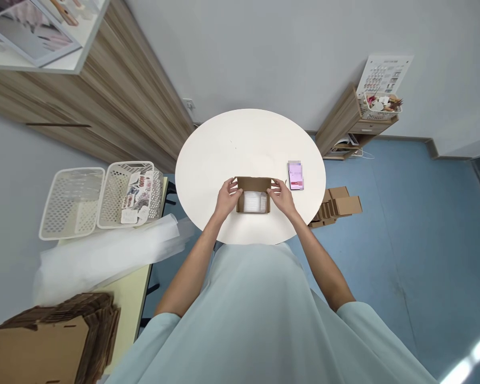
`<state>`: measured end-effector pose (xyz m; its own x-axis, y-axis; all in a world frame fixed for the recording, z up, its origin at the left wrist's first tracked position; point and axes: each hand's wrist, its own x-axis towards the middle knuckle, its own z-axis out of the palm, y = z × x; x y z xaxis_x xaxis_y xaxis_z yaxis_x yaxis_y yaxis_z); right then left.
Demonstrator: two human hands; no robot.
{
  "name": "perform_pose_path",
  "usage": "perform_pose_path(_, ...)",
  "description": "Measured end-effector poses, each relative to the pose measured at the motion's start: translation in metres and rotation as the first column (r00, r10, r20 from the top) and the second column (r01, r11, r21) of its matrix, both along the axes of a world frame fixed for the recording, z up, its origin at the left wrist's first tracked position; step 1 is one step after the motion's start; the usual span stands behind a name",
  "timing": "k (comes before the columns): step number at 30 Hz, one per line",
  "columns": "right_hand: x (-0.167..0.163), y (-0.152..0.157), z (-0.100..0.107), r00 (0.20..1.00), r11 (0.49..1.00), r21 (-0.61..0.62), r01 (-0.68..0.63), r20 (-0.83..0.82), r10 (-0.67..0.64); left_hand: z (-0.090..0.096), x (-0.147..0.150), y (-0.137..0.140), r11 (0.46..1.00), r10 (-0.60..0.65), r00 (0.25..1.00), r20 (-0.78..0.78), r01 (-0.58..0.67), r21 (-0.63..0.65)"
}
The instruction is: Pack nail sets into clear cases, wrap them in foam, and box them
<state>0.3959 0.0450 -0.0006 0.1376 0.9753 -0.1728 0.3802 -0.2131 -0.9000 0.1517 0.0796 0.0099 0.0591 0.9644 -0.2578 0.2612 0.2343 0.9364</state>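
- The small brown cardboard box (254, 184) sits at the centre of the frame, near the close edge of the round white counter (224, 144), its lid raised on the far side.
- The left hand (226, 199) has its fingers curled behind the lid's left edge, thumb in front, pinching the card; the right hand (282, 198) mirrors it on the right edge. How hard they press, I cannot tell.
- The matched grip looks sound: equal force from both sides should stop the lid twisting and keep the thin card from creasing at one corner.
- Inside lies a white, soft-looking wrapped bundle (255, 202). It seems to fill much of the opening, so it is best kept flat and below the rim, where it would not bulge against the lid.
- Thumbs are better held on the card than dipped into the wrapping, which could snag or shift.
- Any force on the lid is best worked along its fold line, slowly, with the base flat on the counter so that it does not skid.
- The purple-screened phone (295, 176), right of centre in the frame, lies just beside the right hand; that elbow and wrist do well to swing clear of it.
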Motion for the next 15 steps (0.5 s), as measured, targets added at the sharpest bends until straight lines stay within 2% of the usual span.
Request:
perform_pose_path(4, -0.003, -0.031, -0.007, 0.999, 1.000, 0.016, -0.003, -0.040, 0.003, -0.013, -0.005, -0.028, 0.999, 0.047, 0.998, 0.029, -0.046, -0.020)
perform_pose_path(9, -0.010, -0.076, -0.025, 1.000, 1.000, 0.024, -0.012, -0.007, 0.013, -0.039, -0.007, -0.068, 0.995, 0.095, 0.995, 0.022, -0.094, -0.037)
perform_pose_path(12, -0.014, -0.097, -0.036, 0.997, 0.998, 0.004, -0.056, 0.057, 0.056, -0.055, -0.009, -0.087, 0.996, 0.072, 0.997, -0.020, -0.073, -0.047)
perform_pose_path(15, -0.014, -0.109, -0.043, 0.980, 0.993, -0.039, -0.112, 0.159, 0.117, -0.066, -0.013, -0.097, 1.000, 0.023, 0.992, -0.124, -0.024, -0.010)
